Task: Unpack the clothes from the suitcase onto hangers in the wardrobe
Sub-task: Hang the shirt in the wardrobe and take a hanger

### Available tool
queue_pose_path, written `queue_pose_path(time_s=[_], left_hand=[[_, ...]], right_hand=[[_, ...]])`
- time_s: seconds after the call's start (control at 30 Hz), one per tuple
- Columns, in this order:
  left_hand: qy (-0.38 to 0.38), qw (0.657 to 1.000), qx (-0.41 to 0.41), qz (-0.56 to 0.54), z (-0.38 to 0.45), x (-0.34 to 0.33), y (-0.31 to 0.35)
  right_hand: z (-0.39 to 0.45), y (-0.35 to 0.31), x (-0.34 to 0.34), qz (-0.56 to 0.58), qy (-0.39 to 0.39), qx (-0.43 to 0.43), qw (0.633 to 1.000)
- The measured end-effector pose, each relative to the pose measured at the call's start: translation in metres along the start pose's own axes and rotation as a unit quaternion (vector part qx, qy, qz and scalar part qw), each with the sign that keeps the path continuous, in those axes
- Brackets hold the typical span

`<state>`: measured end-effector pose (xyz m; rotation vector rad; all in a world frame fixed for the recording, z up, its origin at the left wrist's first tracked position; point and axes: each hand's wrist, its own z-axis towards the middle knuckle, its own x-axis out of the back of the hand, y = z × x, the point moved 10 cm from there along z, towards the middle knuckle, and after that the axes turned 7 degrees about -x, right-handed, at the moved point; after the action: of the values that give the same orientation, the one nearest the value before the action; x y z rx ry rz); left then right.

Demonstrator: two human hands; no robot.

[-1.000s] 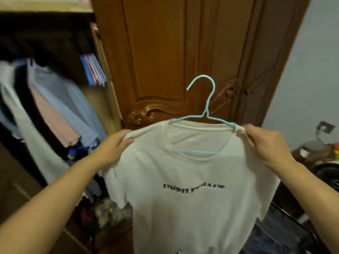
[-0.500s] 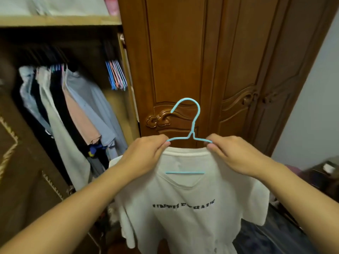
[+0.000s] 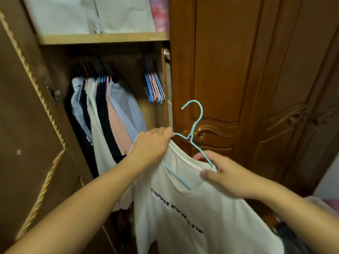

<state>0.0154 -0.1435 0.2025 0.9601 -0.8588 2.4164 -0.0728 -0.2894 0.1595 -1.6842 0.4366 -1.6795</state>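
Clothes from the suitcase are being dealt with one item at a time, and the item in hand is a white T-shirt (image 3: 192,208) already threaded on a light blue wire hanger (image 3: 194,131), held in the air in front of the open wardrobe (image 3: 102,38). Starting with the largest element, the wardrobe is standing open on the left, its right-hand door (image 3: 229,70) closed behind the hanger. Inside, a row of hung garments (image 3: 108,116) is crowding the left of the dark rail area, and a bunch of empty hangers (image 3: 154,88) is dangling at the right end, with a gap between the two groups. The T-shirt is hanging front-on to the camera, its printed line slanting down to the right. The left hand (image 3: 152,145) is gripping the hanger's left shoulder and the cloth over it; the right hand (image 3: 225,176) is pinching the right shoulder of hanger and shirt at the collar, so the two hands are apart, one at each end. The hanger's long axis is tilting, left end high and right end low, and its hook is rising upward with the open tip curling toward the wardrobe. In my judgement the step in hand is carrying the shirt to the rail, and it would go best by levelling the hanger, aiming for the gap, and keeping the hook's opening facing the rail so it catches cleanly without the collar slipping off.
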Motion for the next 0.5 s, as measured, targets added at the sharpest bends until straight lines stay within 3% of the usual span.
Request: queue_pose_path(time_s=[0.07, 0.17, 0.27, 0.4, 0.47, 0.5], left_hand=[[-0.018, 1.0, 0.005, -0.018, 0.008, -0.017, -0.022], [0.03, 0.997, 0.055, -0.054, 0.024, -0.027, -0.058], [0.052, 0.988, 0.087, -0.112, 0.053, -0.045, -0.087], [-0.046, 0.973, 0.083, -0.209, 0.065, -0.115, -0.132], [-0.122, 0.965, 0.104, -0.207, 0.053, -0.147, -0.169], [-0.122, 0.966, 0.122, -0.19, 0.048, -0.149, -0.192]], right_hand=[[0.017, -0.002, -0.007, 0.085, -0.005, -0.027, 0.996], [0.041, -0.013, 0.009, 0.26, 0.031, -0.039, 0.964], [0.072, -0.032, 0.009, 0.378, -0.012, -0.045, 0.925], [0.135, -0.026, 0.001, 0.337, 0.022, -0.066, 0.939], [0.168, -0.018, -0.012, 0.313, 0.067, -0.084, 0.944], [0.183, -0.018, -0.019, 0.301, 0.081, -0.087, 0.946]])
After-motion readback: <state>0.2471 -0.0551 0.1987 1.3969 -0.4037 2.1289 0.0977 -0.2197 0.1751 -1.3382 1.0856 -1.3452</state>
